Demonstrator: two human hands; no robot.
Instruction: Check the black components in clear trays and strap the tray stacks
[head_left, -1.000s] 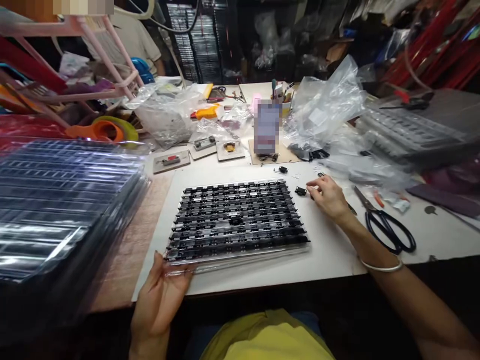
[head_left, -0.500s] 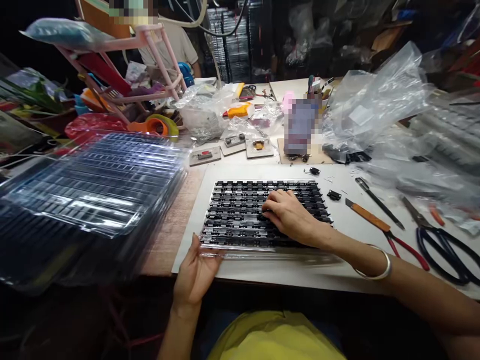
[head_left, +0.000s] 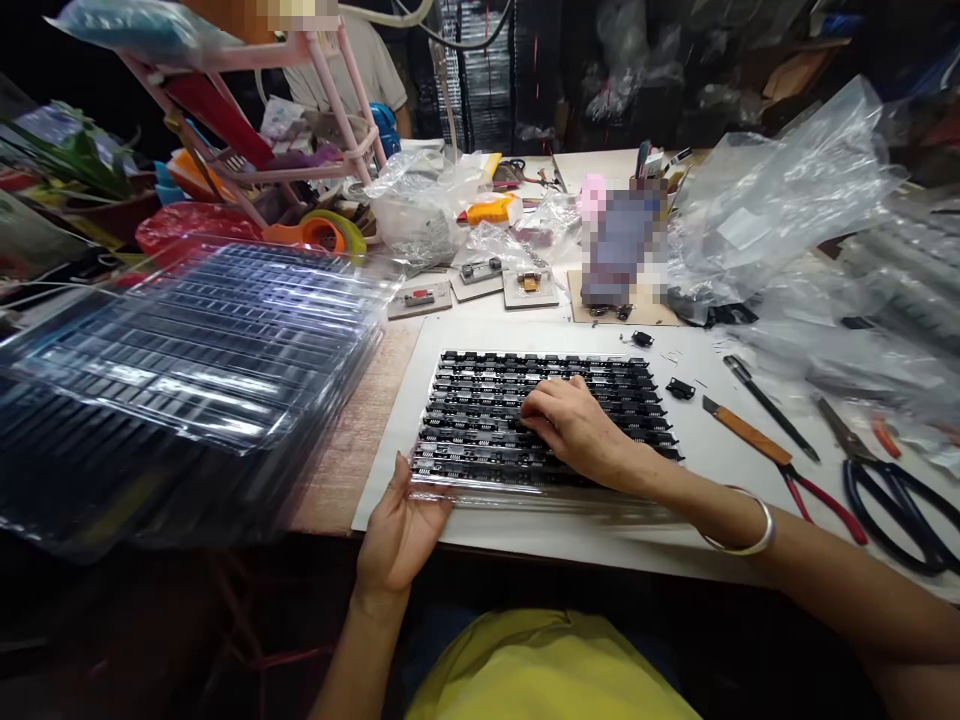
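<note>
A clear plastic tray (head_left: 517,494) lies on a white sheet on the bench, filled with rows of small black plastic parts (head_left: 480,388). At its near left corner, my left hand (head_left: 401,530) grips the edge, thumb on top and fingers underneath. My right hand (head_left: 562,420) reaches over the middle of the tray with its fingertips pinched down among the parts. Whatever sits between those fingertips is hidden by the hand. Two loose black parts, one (head_left: 642,339) behind the other (head_left: 681,388), rest on the sheet beyond the tray's right side.
Left of the tray stands a tall stack of clear trays (head_left: 187,350). To the right lie a cutter knife (head_left: 772,405), orange-and-red-handled pliers (head_left: 784,465) and large scissors (head_left: 885,490). Plastic bags (head_left: 772,200) crowd the back right. A person (head_left: 352,75) is behind the pink rack (head_left: 360,90).
The whole view has shifted slightly, so the bench appears a little further right and higher. The right hand's fingertips sit slightly further left on the tray; the left hand keeps its corner.
</note>
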